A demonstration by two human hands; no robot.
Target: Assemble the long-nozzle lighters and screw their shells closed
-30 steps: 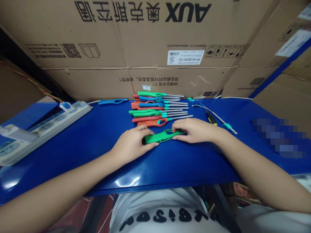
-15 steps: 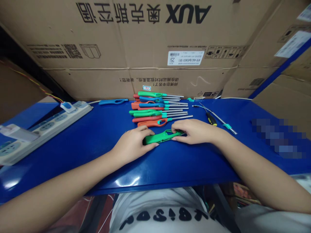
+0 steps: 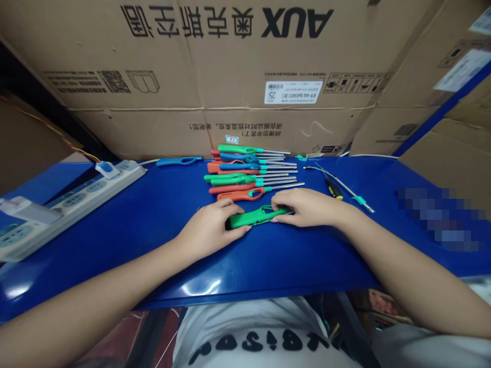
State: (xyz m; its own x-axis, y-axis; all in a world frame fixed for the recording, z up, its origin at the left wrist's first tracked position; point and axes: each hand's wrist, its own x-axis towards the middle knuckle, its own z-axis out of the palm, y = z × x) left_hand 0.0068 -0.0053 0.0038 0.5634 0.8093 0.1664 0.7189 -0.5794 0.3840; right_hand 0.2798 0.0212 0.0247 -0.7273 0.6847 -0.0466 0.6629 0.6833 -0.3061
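Between my hands, close to the blue tabletop, is a green lighter casing (image 3: 251,217) of the long-handled kind, with a trigger loop toward its right end. My left hand (image 3: 210,225) grips its wide left end between thumb and fingers. Thumb and fingers of my right hand (image 3: 301,207) pinch the narrow right end, partly hiding it. No metal tube shows on this piece. Just beyond lies a row of several long-handled lighters (image 3: 240,196) in orange, red, green and blue, their metal tubes pointing right.
A blue lighter casing (image 3: 178,161) lies at the back left, near a white power strip (image 3: 69,207). To the right are a black and yellow screwdriver (image 3: 334,189) and a loose metal tube (image 3: 345,187) with a teal collar. A cardboard wall (image 3: 164,122) closes the back.
Almost nothing differs. Both hands keep their hold on the green lighter casing in the same place.
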